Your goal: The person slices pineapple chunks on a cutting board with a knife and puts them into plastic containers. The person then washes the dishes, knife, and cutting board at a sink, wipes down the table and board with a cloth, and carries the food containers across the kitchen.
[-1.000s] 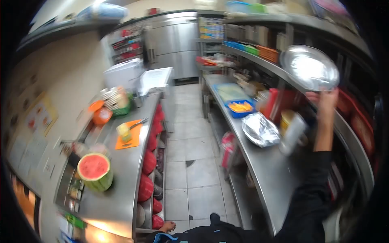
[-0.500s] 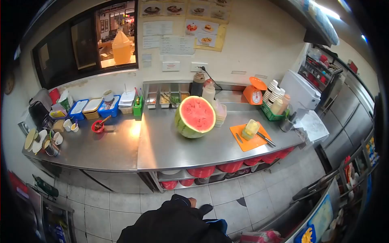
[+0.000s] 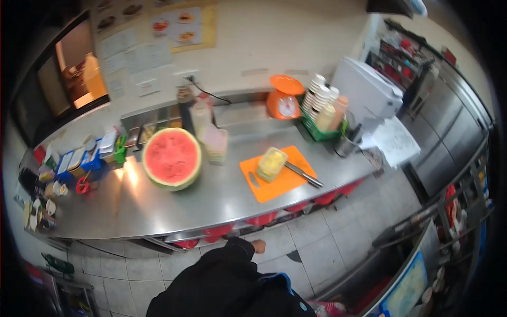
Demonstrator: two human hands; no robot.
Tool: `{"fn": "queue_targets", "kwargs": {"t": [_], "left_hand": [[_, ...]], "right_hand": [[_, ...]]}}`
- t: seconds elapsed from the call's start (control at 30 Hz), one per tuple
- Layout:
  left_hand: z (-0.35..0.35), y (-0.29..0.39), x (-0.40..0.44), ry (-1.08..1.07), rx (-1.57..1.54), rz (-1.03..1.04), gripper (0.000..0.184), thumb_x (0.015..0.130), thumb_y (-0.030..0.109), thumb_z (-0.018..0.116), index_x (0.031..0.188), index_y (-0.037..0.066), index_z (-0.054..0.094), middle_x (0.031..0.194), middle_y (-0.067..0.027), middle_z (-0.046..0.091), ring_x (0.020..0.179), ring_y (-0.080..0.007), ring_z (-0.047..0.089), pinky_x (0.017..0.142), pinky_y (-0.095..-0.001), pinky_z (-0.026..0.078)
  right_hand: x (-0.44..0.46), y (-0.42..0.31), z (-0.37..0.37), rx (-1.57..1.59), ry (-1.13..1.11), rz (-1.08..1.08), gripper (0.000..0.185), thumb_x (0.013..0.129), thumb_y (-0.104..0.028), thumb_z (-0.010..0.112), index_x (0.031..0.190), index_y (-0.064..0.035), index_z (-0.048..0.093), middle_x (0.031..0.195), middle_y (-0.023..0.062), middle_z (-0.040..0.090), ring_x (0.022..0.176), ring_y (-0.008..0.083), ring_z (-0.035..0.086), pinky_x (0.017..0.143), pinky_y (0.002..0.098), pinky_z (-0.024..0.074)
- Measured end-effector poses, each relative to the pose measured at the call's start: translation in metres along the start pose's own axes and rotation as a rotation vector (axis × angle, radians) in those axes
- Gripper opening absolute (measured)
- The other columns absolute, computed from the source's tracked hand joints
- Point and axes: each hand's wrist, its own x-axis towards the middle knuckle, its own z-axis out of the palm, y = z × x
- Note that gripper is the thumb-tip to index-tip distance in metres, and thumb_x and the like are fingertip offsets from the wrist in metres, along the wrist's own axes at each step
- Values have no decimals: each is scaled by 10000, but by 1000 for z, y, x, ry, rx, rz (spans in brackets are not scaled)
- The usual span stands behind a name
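Note:
My left hand (image 3: 257,246) shows past the cuff of a black sleeve (image 3: 224,267), low in front of the counter and apart from it; its fingers are too small and blurred to read. My right hand is out of view. On the steel counter (image 3: 222,198) stands a cut watermelon (image 3: 172,158), its red face up. To its right, an orange cutting board (image 3: 262,189) carries a plastic container (image 3: 271,165) with yellow contents and a knife (image 3: 305,175) with a dark handle.
An orange kitchen scale (image 3: 285,100) and a green basket (image 3: 318,131) with stacked cups stand at the back right. Squeeze bottles (image 3: 200,115) and stacked containers (image 3: 215,145) are behind the watermelon. Red bowls (image 3: 262,218) sit under the counter. Steel refrigerator doors (image 3: 449,121) rise at right.
The view has swung right, so the counter's things appear further left. My left hand shows slightly higher in the view. The watermelon, board, container and knife keep their places on the counter.

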Motion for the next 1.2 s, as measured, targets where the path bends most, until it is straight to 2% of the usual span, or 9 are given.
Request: {"fn": "queue_targets", "kwargs": {"t": [0.1, 0.17, 0.27, 0.33, 0.4, 0.47, 0.67, 0.83, 1.2], "left_hand": [[-10, 25, 46, 168, -182, 22, 231, 669, 149, 525, 746, -27, 652, 807, -249, 613, 742, -387, 610, 681, -452, 486], [-24, 45, 61, 137, -257, 65, 225, 712, 195, 536, 815, 23, 639, 860, -192, 625, 807, -359, 597, 729, -430, 468], [-23, 52, 67, 127, -384, -39, 229, 735, 241, 587, 887, 71, 616, 891, -136, 626, 882, -320, 581, 767, -403, 450], [3, 31, 74, 166, -333, -182, 232, 752, 263, 557, 862, 72, 628, 906, -169, 613, 870, -348, 572, 744, -437, 451], [16, 19, 57, 132, -158, -311, 235, 758, 244, 485, 761, 78, 650, 866, -182, 614, 840, -355, 579, 735, -447, 454], [6, 36, 29, 552, -379, -433, 205, 716, 177, 503, 701, 21, 635, 767, -203, 614, 739, -364, 597, 685, -451, 474], [-136, 85, -12, 1620, -907, -774, 162, 830, 172, 577, 754, 33, 609, 554, -36, 565, 493, -98, 530, 486, -256, 438], [-244, 66, -32, 1660, -1500, -652, 265, 885, 218, 527, 1048, 9, 521, 872, -52, 571, 683, -125, 565, 575, -238, 504], [-272, 7, -31, 1462, -1808, -511, 196, 863, 197, 532, 944, 23, 493, 811, -49, 562, 677, -131, 568, 607, -255, 522]], "right_hand": [[47, 166, 180, -417, -489, 405, 406, 838, -208, 474, 1203, -30, 463, 1124, 155, 539, 997, 270, 522, 844, 434, 427], [55, 234, 270, -766, -971, 30, 395, 802, -149, 504, 1185, -54, 496, 1198, 137, 514, 1111, 300, 489, 942, 459, 386], [94, 222, 298, -437, -616, -179, 349, 794, -202, 601, 1097, -30, 573, 1011, 197, 599, 1008, 325, 529, 872, 472, 402], [147, 233, 325, 266, -489, 541, 335, 771, -123, 617, 1087, -21, 574, 961, 174, 624, 991, 326, 543, 860, 408, 411], [183, 254, 348, 76, -577, 423, 317, 779, -125, 610, 1075, -16, 578, 944, 181, 624, 974, 323, 548, 843, 405, 417], [226, 261, 374, -117, -663, 269, 299, 787, -128, 603, 1062, -12, 582, 927, 188, 624, 957, 320, 554, 826, 403, 424], [291, 221, 465, 279, -874, -280, 268, 770, -103, 598, 1016, 4, 591, 876, 193, 627, 864, 341, 588, 780, 380, 447], [307, 129, 507, 448, -958, -489, 230, 775, -88, 600, 984, 9, 596, 917, 188, 612, 912, 352, 552, 807, 394, 435], [296, -89, 594, 810, -1060, -461, 253, 847, -161, 541, 1032, 8, 575, 988, 186, 590, 916, 326, 564, 815, 372, 443]]}}
